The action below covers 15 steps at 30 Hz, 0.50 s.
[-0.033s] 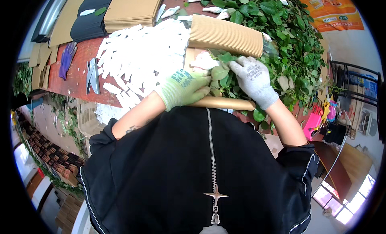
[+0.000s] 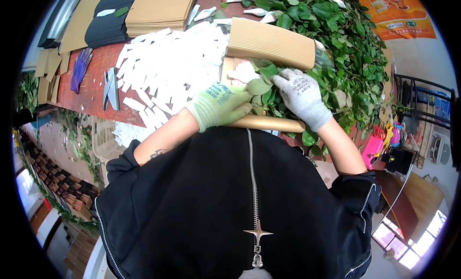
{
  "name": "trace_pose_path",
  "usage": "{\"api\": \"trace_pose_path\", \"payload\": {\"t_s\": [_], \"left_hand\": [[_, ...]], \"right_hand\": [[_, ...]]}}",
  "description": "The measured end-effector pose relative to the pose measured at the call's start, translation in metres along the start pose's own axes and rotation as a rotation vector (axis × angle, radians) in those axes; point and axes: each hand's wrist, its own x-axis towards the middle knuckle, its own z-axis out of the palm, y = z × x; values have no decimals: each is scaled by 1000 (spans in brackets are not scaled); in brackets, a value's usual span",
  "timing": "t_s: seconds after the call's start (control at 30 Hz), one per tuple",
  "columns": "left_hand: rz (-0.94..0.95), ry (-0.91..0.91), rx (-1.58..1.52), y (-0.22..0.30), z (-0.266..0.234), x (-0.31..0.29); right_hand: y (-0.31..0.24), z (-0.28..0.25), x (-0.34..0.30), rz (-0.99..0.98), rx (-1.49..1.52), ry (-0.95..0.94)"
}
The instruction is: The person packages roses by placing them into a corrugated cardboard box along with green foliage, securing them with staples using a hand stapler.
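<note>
My left hand [image 2: 222,105], in a pale green glove, lies beside a pale pink-white rose [image 2: 244,72] and a broad green leaf [image 2: 260,86]. Its fingers are drawn together toward the thumb; whatever is between them is hidden. The grey-white glove on my right hand [image 2: 299,93] has its fingertips closed at a leafy stem [image 2: 270,70] to the right of the rose. Just below both hands a gold-brown paper roll [image 2: 273,123] lies crosswise along the table's near edge. Above them rests a stack of corrugated tan cardboard [image 2: 271,41].
White foam sleeves [image 2: 173,63] are heaped left of centre, with a grey clamp-like tool [image 2: 111,89] and a purple glove [image 2: 80,70] beyond. Dense leafy stems [image 2: 353,58] cover the right side. Brown card sheets [image 2: 158,12] and black sheets [image 2: 111,20] are stacked at upper left.
My right hand's fingers have shifted very slightly, and the leaf by my left fingertips has tilted a little. The whole view has moved slightly; otherwise both frames look alike.
</note>
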Motion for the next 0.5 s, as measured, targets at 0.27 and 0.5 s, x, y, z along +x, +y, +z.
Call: {"api": "trace_pose_path", "payload": {"t_s": [0.27, 0.5], "left_hand": [[53, 179, 33, -4, 9, -2], [-25, 127, 19, 0, 5, 0]], "right_hand": [[-34, -39, 25, 106, 18, -92], [-13, 12, 37, 188, 193, -139]]}}
